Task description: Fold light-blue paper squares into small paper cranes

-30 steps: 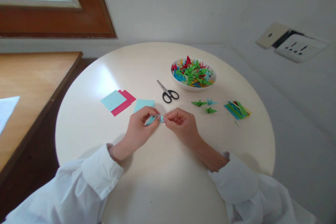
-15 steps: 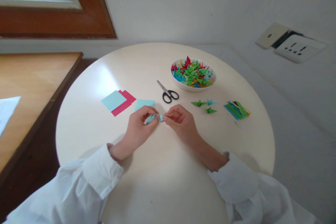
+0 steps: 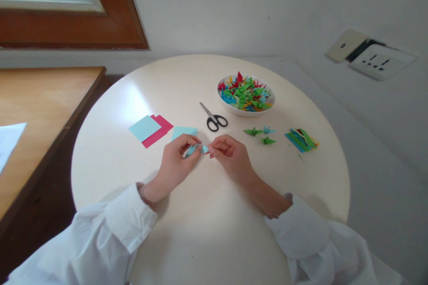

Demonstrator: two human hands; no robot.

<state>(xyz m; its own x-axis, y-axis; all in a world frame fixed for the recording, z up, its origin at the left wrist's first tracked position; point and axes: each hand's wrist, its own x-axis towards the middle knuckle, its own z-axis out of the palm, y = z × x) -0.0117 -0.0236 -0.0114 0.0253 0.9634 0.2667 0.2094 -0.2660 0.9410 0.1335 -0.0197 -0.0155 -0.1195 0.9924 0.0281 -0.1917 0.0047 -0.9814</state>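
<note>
My left hand and my right hand meet over the middle of the round white table. Both pinch a small folded piece of light blue paper between their fingertips, the left on its left part, the right on its right tip. A light blue paper square lies flat just behind my left hand. Further left lies another light blue sheet on top of red sheets.
Black-handled scissors lie behind my hands. A white bowl holds several coloured paper cranes. Three small cranes sit on the table in front of it, beside a pile of paper strips. A wooden desk stands at left.
Both hands have shifted slightly away from me with the folded paper, and the fingertips have reworked their pinch on it. Everything else on the table stays put.
</note>
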